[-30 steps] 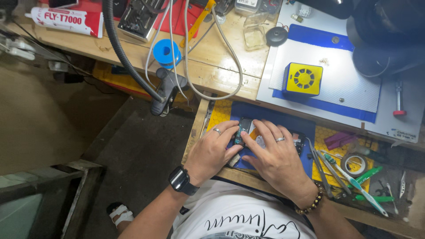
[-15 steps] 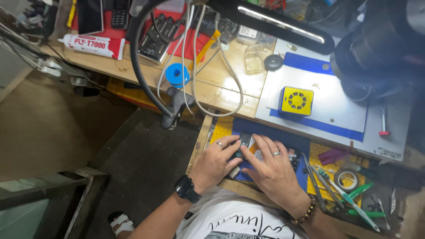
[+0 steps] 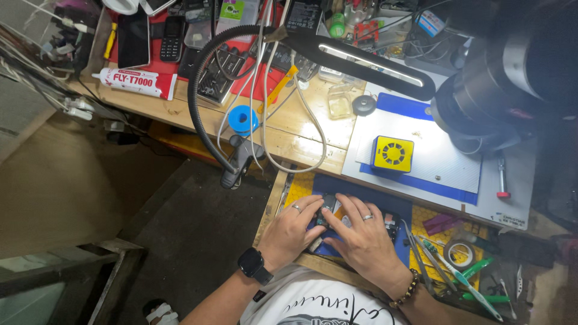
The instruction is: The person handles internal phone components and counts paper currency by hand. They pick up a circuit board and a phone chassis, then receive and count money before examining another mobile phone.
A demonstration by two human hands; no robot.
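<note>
Two hands pressed one small dark phone [image 3: 328,204] onto the blue mat [image 3: 367,201] at the bench's near edge: my left hand [image 3: 293,230] and right hand [image 3: 361,238] both lay flat, fingers spread, pinching nothing.

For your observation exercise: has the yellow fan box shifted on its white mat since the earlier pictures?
No. The yellow fan box sits at the same near-left spot on the white mat; only the head camera moved.
</note>
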